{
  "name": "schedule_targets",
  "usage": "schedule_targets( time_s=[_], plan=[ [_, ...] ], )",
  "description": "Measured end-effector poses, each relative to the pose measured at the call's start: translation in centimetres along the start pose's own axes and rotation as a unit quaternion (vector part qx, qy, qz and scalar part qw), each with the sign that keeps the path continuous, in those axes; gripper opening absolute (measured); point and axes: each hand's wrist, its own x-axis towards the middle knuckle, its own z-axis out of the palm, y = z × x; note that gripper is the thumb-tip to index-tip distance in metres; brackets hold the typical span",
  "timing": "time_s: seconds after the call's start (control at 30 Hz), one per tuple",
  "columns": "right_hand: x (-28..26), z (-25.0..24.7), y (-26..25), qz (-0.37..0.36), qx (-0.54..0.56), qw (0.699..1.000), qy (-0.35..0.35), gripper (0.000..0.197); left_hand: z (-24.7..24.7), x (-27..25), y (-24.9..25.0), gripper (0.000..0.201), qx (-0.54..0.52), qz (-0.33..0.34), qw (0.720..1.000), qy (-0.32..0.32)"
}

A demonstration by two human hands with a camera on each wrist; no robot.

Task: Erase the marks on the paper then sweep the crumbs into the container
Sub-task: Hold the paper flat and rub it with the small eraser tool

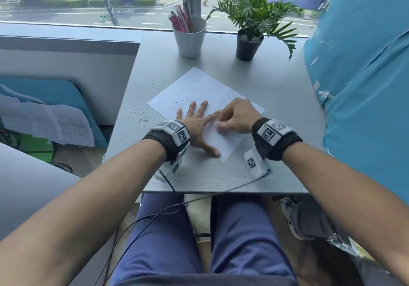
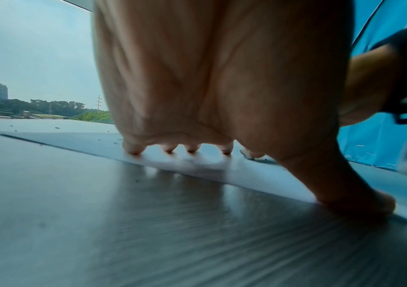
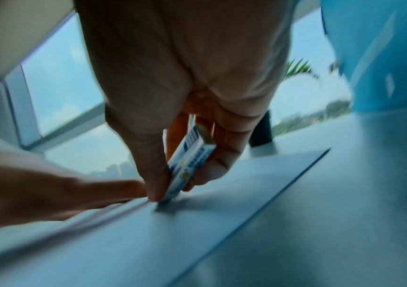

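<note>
Right hand [image 1: 236,117] pinches the eraser [image 3: 190,167], tip down on the paper [image 1: 205,91], just beside the left hand [image 1: 197,126] (flat, fingers spread, pinning the sheet). Crumbs [image 1: 146,117] lie left of both hands, so the left's nearer.

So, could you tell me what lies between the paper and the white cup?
In the head view, only bare grey table lies between the paper and the cup; the crumbs sit off the paper's left side.

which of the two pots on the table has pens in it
The white pot, left of the black pot; the black one holds a plant.
</note>
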Motion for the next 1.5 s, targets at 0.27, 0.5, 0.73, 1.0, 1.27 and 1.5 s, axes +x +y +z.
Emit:
schedule_targets(
  time_s=[0.27, 0.5, 0.73, 1.0, 1.27, 1.5],
  plan=[
    [-0.7, 0.9, -0.5, -0.033, -0.017, 0.998, -0.044, 0.007, 0.1, -0.1, 0.2, 0.141, -0.002, -0.006, 1.000, -0.003],
    [-1.0, 1.9, -1.4, -0.055, -0.025, 0.998, -0.035, 0.009, 0.0, 0.0, 0.2, 0.152, -0.005, -0.003, 1.000, -0.001],
    [0.6, 1.1, -0.2, -0.009, -0.017, 1.000, 0.023, 0.011, 0.3, -0.1, 0.0, 0.155, -0.015, -0.006, 1.000, 0.001],
    [1.0, 0.3, -0.2, 0.004, -0.017, 0.998, 0.053, 0.010, 0.2, -0.1, 0.0, 0.154, -0.019, -0.006, 1.000, 0.000],
    [1.7, -0.1, -0.3, 0.019, -0.014, 0.998, 0.061, 0.011, 0.3, -0.3, 0.0, 0.157, -0.022, -0.008, 1.000, 0.008],
    [1.6, -0.4, -0.1, 0.016, -0.023, 0.999, 0.025, 0.013, 0.1, -0.6, 0.0, 0.155, -0.022, 0.005, 1.000, -0.001]
  ],
)
